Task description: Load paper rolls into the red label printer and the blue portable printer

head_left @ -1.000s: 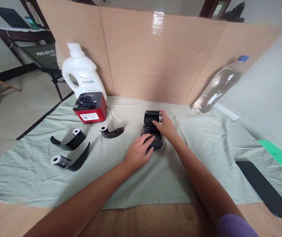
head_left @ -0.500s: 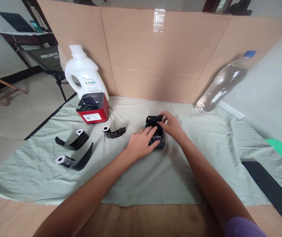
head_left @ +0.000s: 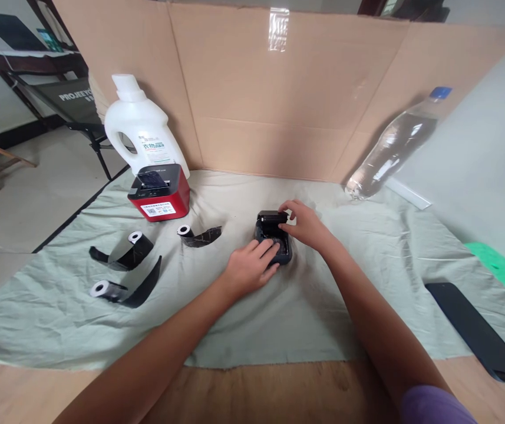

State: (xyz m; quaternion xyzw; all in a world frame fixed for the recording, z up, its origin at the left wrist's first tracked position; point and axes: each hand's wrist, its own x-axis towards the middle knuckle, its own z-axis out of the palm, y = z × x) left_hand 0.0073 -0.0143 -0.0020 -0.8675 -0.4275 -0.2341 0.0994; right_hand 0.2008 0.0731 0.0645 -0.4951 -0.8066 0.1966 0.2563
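A small black printer (head_left: 284, 257) sits on the cloth with its lid (head_left: 271, 221) raised and its inner compartment exposed. My left hand (head_left: 252, 268) grips the near left side of the body, fingertips over the compartment's edge. At the back, my right hand (head_left: 304, 225) pinches the right end of the lid between thumb and fingers. What lies inside the compartment is dark and partly hidden by my left fingers. Left of the printer lies a partly unrolled black paper roll (head_left: 185, 231), with two more such rolls, one farther left (head_left: 135, 238) and one nearer (head_left: 101, 288).
A red and black printer (head_left: 164, 197) stands before a white detergent bottle (head_left: 144, 126). Cardboard (head_left: 261, 88) rises behind the pale green cloth (head_left: 234, 335). A clear bottle with a blue cap (head_left: 396, 147) leans at the right. Nearer lie a black phone (head_left: 473, 327) and a green object (head_left: 499, 268).
My left fingers have drawn back from the compartment toward its near left edge. The right hand keeps to the lid, which now shows more of its face. The camera view has shifted slightly.
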